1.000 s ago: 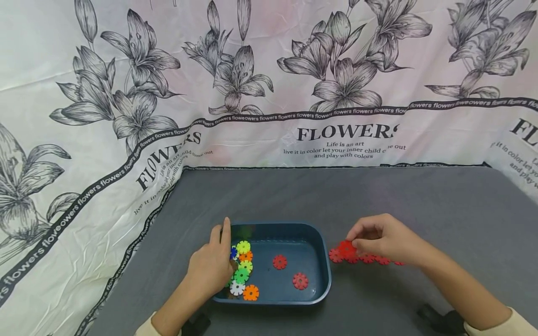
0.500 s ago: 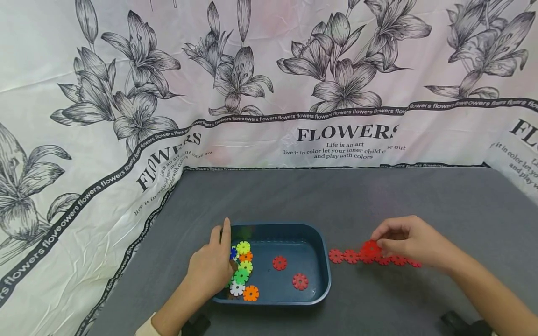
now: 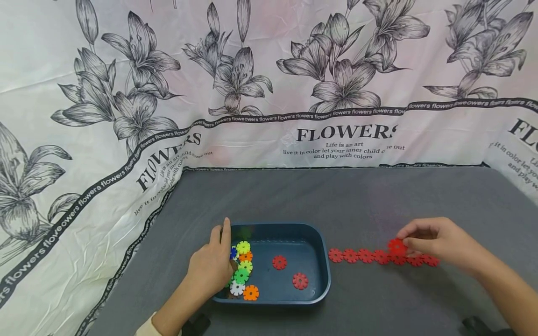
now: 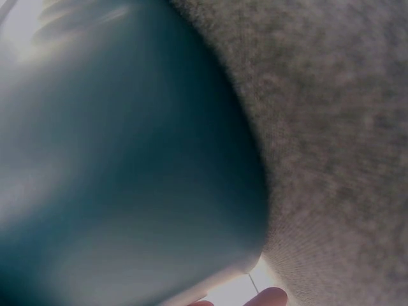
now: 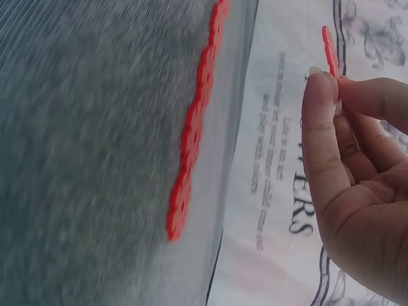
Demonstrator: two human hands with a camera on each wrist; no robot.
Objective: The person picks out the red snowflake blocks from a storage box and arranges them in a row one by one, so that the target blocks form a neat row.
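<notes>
In the head view my right hand (image 3: 441,240) pinches a red snowflake disc (image 3: 397,247) between thumb and fingers. It is held above a row of red snowflake discs (image 3: 365,255) lying on the grey table, the rightmost ones partly behind the hand. From the right wrist, the pinched disc (image 5: 330,51) appears edge-on, raised off the table. My left hand (image 3: 212,266) grips the left end of a dark blue tray (image 3: 328,280). Several coloured snowflake discs (image 3: 241,275) lie beside that hand inside the tray, some hidden by it. Two red discs (image 3: 279,262) sit apart in its middle and right.
Grey cloth (image 3: 357,200) covers the table around the tray. Behind and to the left hangs a white curtain (image 3: 252,140) with printed flowers and lettering. The row of discs starts close to the tray's right side.
My right hand has moved right along the row with the red snowflake disc still pinched, uncovering more discs on the left. The left hand and tray have stayed put.
</notes>
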